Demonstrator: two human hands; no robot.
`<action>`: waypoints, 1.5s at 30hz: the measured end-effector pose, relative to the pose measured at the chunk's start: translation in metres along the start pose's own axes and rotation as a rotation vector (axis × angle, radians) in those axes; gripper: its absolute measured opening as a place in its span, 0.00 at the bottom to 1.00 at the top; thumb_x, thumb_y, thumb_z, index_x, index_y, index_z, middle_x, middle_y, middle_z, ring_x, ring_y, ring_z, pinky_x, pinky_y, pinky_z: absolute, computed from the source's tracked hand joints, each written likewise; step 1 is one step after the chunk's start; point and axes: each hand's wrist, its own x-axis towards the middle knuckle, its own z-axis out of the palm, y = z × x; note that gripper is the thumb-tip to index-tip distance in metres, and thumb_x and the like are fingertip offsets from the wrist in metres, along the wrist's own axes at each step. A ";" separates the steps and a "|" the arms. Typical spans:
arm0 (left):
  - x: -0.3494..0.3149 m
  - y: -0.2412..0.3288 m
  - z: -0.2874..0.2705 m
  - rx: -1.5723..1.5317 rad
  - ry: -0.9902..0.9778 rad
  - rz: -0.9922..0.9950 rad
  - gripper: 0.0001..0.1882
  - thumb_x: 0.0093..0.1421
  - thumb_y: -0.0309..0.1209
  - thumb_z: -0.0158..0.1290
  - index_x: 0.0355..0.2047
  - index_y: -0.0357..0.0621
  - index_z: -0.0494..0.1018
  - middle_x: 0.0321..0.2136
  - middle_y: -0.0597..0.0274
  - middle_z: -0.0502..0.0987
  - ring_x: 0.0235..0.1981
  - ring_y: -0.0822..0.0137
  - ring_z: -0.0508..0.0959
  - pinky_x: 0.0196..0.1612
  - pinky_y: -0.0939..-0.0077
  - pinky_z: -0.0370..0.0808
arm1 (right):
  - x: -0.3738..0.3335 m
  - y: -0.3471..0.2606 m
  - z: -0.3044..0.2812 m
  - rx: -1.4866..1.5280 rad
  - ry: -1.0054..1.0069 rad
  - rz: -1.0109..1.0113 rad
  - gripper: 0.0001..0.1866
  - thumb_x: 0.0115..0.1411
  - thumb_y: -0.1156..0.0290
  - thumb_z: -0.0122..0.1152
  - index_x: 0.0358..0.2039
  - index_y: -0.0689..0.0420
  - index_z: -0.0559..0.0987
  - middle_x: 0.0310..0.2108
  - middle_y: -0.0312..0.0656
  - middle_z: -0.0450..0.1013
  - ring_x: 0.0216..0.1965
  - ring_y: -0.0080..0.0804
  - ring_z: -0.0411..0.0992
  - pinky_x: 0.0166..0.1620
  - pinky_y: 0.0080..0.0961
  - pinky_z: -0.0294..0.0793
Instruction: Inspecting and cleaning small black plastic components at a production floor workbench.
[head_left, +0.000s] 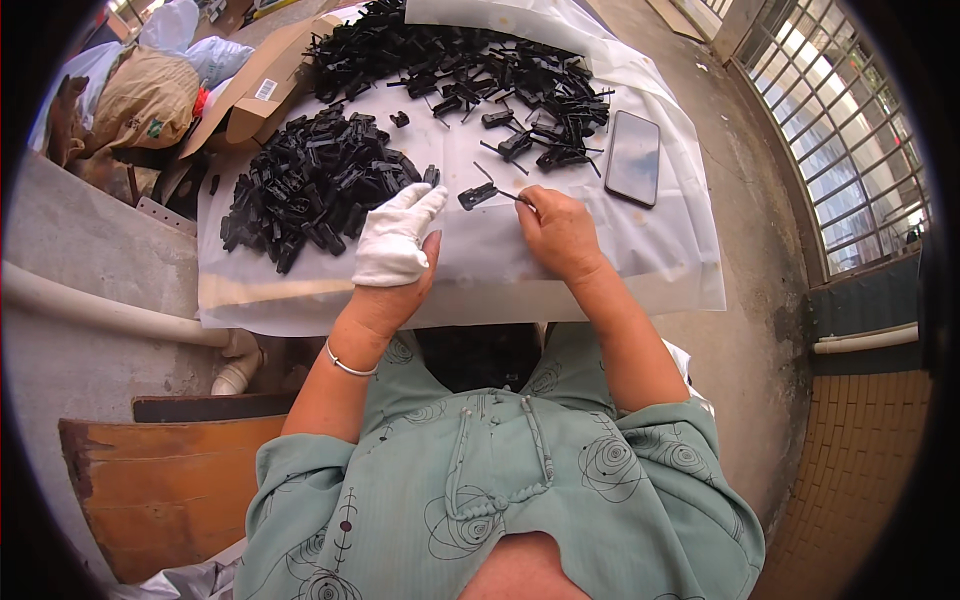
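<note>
My right hand (562, 234) is bare and pinches the thin stem of a small black plastic part (478, 196), holding it just above the covered table. My left hand (393, 238) wears a white glove that leaves the thumb bare. Its fingers are stretched out over the right edge of a near pile of black plastic parts (310, 185). One small black part (432, 175) is at those fingertips; whether they touch it is unclear. Farther off spreads a larger heap of black parts (545, 85), many with thin stems sticking out.
White sheeting (640, 270) covers the table. A dark phone (632, 160) lies at the right, beyond my right hand. An opened cardboard box (250, 95) and stuffed bags (150, 95) are at the far left. A pale pipe (110, 305) runs along the left wall; barred windows (830, 130) line the right.
</note>
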 end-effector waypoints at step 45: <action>-0.024 0.052 -0.006 -1.214 -0.202 -0.588 0.11 0.54 0.22 0.51 0.40 0.37 0.69 0.30 0.67 0.72 0.23 0.82 0.69 0.25 0.87 0.68 | -0.040 -0.078 -0.039 1.012 -0.091 0.121 0.05 0.60 0.73 0.53 0.29 0.59 0.69 0.21 0.31 0.63 0.21 0.15 0.58 0.25 0.16 0.61</action>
